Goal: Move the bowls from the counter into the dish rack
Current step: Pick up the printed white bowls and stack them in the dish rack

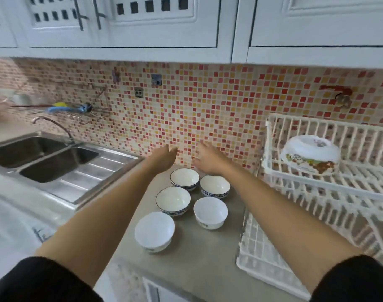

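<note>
Several white bowls stand upright on the grey counter (pixel 197 258): a blue-rimmed bowl (pixel 184 178) at the back left, another (pixel 215 186) at the back right, a third (pixel 173 199) in the middle, a plain white bowl (pixel 210 211) to its right and the nearest bowl (pixel 154 231) in front. My left hand (pixel 164 159) and my right hand (pixel 209 160) reach out above the far bowls, fingers apart, holding nothing. The white two-tier dish rack (pixel 299 186) stands on the right with one patterned bowl (pixel 310 154) upside down on its upper tier.
A steel double sink (pixel 44 158) with a curved tap (pixel 53 125) lies to the left. A mosaic tiled wall (pixel 208 110) rises behind the counter, with white cupboards (pixel 164 22) above. A wire shelf with cleaning tools (pixel 77 111) hangs on the wall.
</note>
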A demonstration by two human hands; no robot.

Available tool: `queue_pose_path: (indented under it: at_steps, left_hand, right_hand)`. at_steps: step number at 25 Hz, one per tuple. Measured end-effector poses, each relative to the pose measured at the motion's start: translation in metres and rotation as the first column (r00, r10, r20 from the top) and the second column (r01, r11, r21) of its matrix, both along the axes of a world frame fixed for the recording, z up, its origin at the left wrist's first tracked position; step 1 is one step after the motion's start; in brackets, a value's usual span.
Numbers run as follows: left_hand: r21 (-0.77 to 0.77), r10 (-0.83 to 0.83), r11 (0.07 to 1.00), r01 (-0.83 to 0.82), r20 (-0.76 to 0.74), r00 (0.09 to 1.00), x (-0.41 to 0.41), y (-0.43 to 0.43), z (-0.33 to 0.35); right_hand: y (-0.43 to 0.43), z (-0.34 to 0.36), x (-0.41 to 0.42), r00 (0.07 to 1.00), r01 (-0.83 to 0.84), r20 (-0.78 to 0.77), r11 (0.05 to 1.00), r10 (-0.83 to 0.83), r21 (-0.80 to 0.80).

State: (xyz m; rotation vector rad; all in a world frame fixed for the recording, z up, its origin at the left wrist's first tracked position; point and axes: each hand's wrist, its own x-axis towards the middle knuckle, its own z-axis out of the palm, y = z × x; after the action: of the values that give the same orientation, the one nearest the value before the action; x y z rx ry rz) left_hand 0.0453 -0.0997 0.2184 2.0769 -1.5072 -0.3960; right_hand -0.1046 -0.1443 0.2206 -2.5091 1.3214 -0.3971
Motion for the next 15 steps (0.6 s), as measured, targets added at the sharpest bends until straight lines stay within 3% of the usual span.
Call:
queue_pose_path:
  at_steps: [3,7,10,15]
  left_hand:
    - [0.17,0.022,0.985,-0.037,0.09,0.996,0.043,0.014,-0.072]
    - [0.371,0.035,0.926,-0.073,0.11,0.993,0.082,0.031,-0.174]
    - [0.423,0.098,0.901,-0.091,0.004,0.995,0.104,0.044,-0.231]
    - [0.423,0.022,0.906,-0.011,-0.021,1.0,0.107,0.056,-0.27]
  right_hand:
    - [0.01,-0.09,0.036,0.998,0.049,-0.045,0.981,-0.042,0.19]
    - [0.037,-0.211,0.059,0.986,0.159,-0.03,0.884,-0.163,0.441]
    - [0.049,-0.26,0.077,0.957,0.233,0.017,0.803,-0.289,0.549]
    - [0.066,-0.291,0.1,0.869,0.253,0.164,0.703,-0.468,0.665]
